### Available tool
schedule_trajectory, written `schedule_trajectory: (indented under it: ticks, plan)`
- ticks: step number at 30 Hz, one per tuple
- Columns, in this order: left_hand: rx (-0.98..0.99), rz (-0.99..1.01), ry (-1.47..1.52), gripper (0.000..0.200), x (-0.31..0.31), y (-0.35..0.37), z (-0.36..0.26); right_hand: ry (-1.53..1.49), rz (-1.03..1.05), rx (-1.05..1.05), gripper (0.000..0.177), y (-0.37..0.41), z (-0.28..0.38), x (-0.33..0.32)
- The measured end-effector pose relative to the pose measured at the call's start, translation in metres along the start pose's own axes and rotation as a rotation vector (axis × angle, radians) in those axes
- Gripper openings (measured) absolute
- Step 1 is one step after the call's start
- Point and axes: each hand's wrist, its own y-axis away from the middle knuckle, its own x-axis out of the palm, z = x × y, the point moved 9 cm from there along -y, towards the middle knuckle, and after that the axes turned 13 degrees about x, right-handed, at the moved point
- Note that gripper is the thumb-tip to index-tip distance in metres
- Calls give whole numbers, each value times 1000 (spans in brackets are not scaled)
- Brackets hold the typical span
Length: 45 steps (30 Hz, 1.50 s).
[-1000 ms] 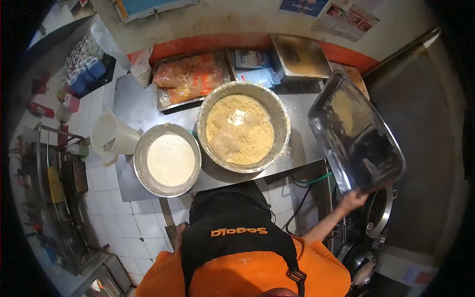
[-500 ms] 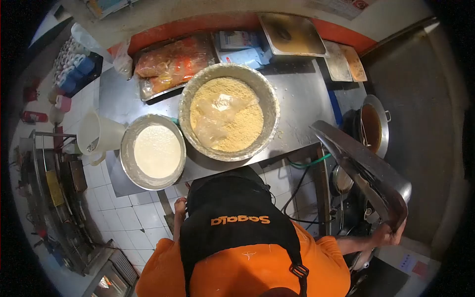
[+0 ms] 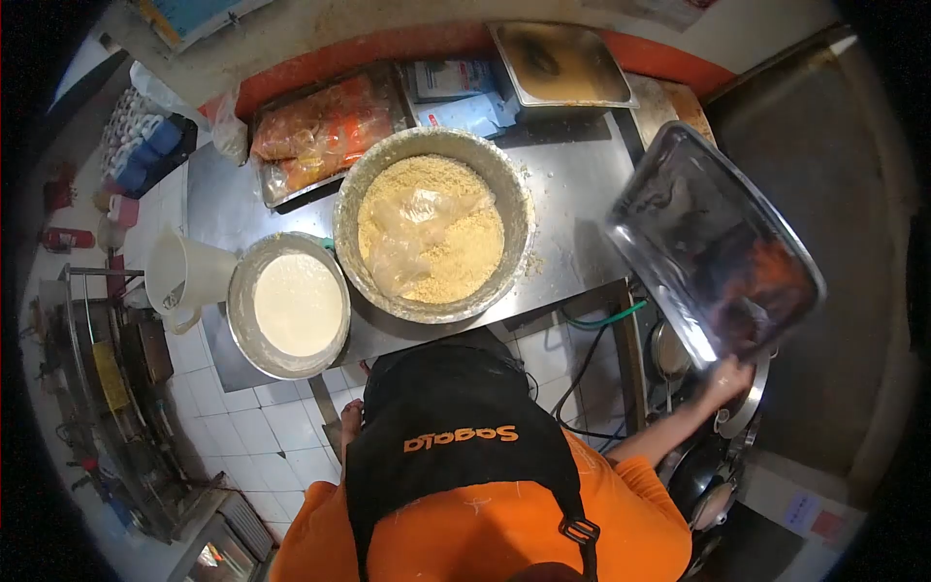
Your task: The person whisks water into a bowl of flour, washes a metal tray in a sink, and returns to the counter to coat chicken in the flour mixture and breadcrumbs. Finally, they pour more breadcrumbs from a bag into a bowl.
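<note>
My right hand [image 3: 727,380] is closed on the near edge of a deep metal tray [image 3: 693,209], held tilted off the table's right end, its shiny inside facing me. Low beside the black apron is my left hand [image 3: 352,421], small and partly hidden, so its grip is unclear. The large round pot [image 3: 526,233] on the steel table holds pale yellow crumbs [image 3: 465,267] with a clear plastic bag [image 3: 412,228] on top. Left of it, a smaller metal bowl [image 3: 240,315] contains white batter [image 3: 299,306].
A white jug [image 3: 199,276] stands left of the bowl. Behind the pot are a tray of plastic-wrapped food [image 3: 325,136], blue packets [image 3: 465,113] and a shallow metal pan [image 3: 562,63]. Pans and a green hose [image 3: 606,320] are at the right.
The tray has turned from nearly edge-on to showing its inside. My right hand has moved up and slightly left with it. The view has shifted a little.
</note>
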Motion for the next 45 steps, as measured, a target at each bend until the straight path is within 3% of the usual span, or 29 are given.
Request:
schedule_trajectory:
  ticks: [1,2,3,4,5,6,7,8,12,13,15,16,17,18,20,22,23,26,28,29,30,31,33,35,37,39,40,41,45]
  plan:
    - [-4,25,-108,20,2,-2,-1,-28,67,105,14,1,-54,45]
    - [-2,19,-102,20,2,-1,0,-78,133,338,14,35,-52,76]
    - [15,63,-80,21,7,4,-10,-13,180,307,17,34,-111,126]
    - [34,104,-59,25,15,13,-25,-139,274,676,27,110,-8,112]
    - [40,94,-54,25,24,26,-46,-346,366,805,31,119,-92,166]
    - [-50,-41,-44,28,22,43,-54,-380,307,920,31,142,-96,180]
    - [-141,-176,-32,32,15,54,-54,-434,403,971,29,159,-94,200]
    - [-132,-184,-27,32,19,57,-65,-625,382,826,11,157,-148,248]
    - [-207,-193,-1,34,0,69,-49,-676,493,1152,10,236,-91,264]
    - [-265,-175,11,34,-8,74,-38,-683,475,1146,11,246,-84,268]
    - [-138,-155,154,34,-22,57,9,-598,479,1141,14,258,-78,271]
    - [-78,-140,229,34,-12,61,-3,-600,501,1144,14,259,-75,272]
    - [-163,-131,-30,34,-11,85,-21,-528,515,1156,16,260,-76,273]
    - [-156,-171,-20,34,-11,96,-16,-448,536,1168,18,262,-84,274]
    - [-158,-317,155,32,-19,101,8,-523,567,1101,36,251,-125,300]
    - [-150,-442,342,31,-22,97,23,-720,669,1141,57,252,-67,267]
    - [-143,-494,440,31,-20,95,21,-656,664,1163,65,248,-53,249]
    - [-2,-659,416,30,-64,109,-34,-691,698,1276,72,249,-95,232]
    - [427,-1081,255,35,-138,111,-81,-637,710,1371,68,260,-138,226]
    - [473,-997,351,31,-138,115,-125,-614,936,1392,55,270,-195,241]
    - [520,-1158,316,26,-128,129,-196,-581,1161,1405,45,280,-234,259]
    - [597,-1103,237,33,-120,131,-256,-568,1173,1398,45,284,-213,254]
    - [733,-985,65,32,-92,128,-362,15,1367,1060,43,310,-123,222]
    - [754,-856,-105,38,-73,103,-413,-171,1680,858,30,336,-40,227]
    - [771,-765,-211,41,-56,80,-440,-381,1825,725,29,355,22,241]
    - [640,-668,-143,42,-33,57,-450,-436,1713,741,25,368,100,239]
    - [641,-645,-158,42,-22,57,-463,-374,1668,587,23,370,116,246]
    - [576,-642,-263,41,-13,61,-474,-305,1618,436,21,370,126,251]
    - [480,-583,-315,36,-19,53,-477,-344,1477,384,18,361,120,265]
